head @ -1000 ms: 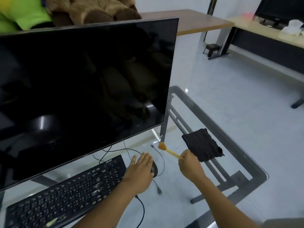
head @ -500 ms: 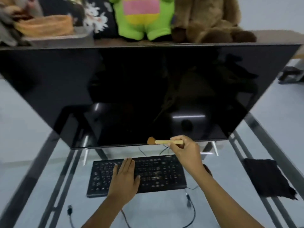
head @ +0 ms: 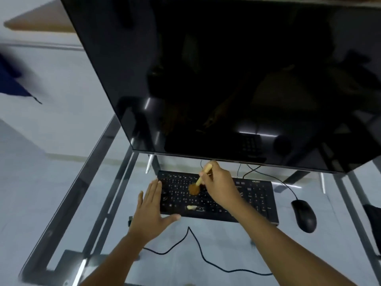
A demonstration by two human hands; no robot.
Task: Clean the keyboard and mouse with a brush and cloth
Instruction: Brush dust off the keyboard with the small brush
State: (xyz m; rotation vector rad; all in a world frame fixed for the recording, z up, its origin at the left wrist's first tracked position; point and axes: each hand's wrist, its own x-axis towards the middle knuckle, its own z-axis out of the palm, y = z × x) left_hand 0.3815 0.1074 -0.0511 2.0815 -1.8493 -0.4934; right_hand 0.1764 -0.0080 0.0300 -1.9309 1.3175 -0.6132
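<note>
We are seeing the black keyboard (head: 218,196) lying flat on the glass counter (head: 216,250), just below the lower edge of the big dark monitor (head: 226,79). The brush (head: 198,183) is pointing down at the keys left of the keyboard's middle, its brown bristle head touching them and its pale handle tilting up and away. The right hand (head: 219,182) is gripping that handle, its fingers closed around it. The left hand (head: 150,211) is resting flat at the keyboard's left end, fingers spread open and holding nothing, the thumb lying along the front edge. The black mouse (head: 304,215) is sitting just to the right of the keyboard, apart from it. A dark cloth (head: 374,221) is showing only partly at the right edge. A black cable (head: 198,244) is curling across the glass in front of the keyboard.
</note>
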